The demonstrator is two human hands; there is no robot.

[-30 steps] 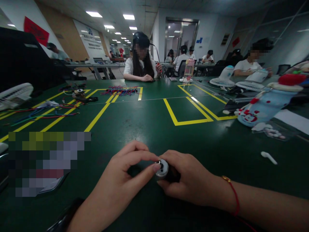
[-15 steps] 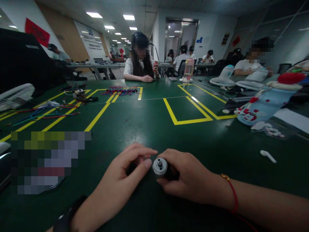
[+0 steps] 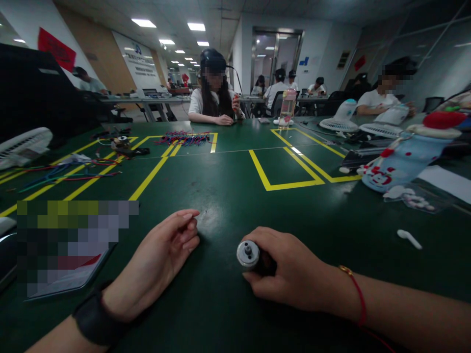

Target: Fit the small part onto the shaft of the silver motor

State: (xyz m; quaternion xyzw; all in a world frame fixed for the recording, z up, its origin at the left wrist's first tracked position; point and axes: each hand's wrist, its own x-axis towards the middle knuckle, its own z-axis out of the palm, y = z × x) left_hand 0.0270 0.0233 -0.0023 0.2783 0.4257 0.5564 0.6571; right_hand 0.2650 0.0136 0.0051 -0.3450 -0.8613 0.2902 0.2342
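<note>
At the near side of the smooth, dark green desk [image 3: 221, 196], my right hand [image 3: 290, 267] has its fingers wrapped around a dark cylinder with a round silver metal end [image 3: 250, 260]; whether it rests on the desk or is held just above, I cannot tell. The silver end faces up toward me, and I see nothing fitted over its short central stub [image 3: 248, 250]. I judge the steadying grip made and that end bare; how much is left to do on it, I cannot tell. My left hand [image 3: 165, 255], with a wide black band [image 3: 99, 316] at the wrist, is apart from the cylinder, its fingers curled inward; whether they pinch something small is hidden. Farther off, a tangled pile of thin red and blue wires [image 3: 186, 138] lies untouched by either hand.
</note>
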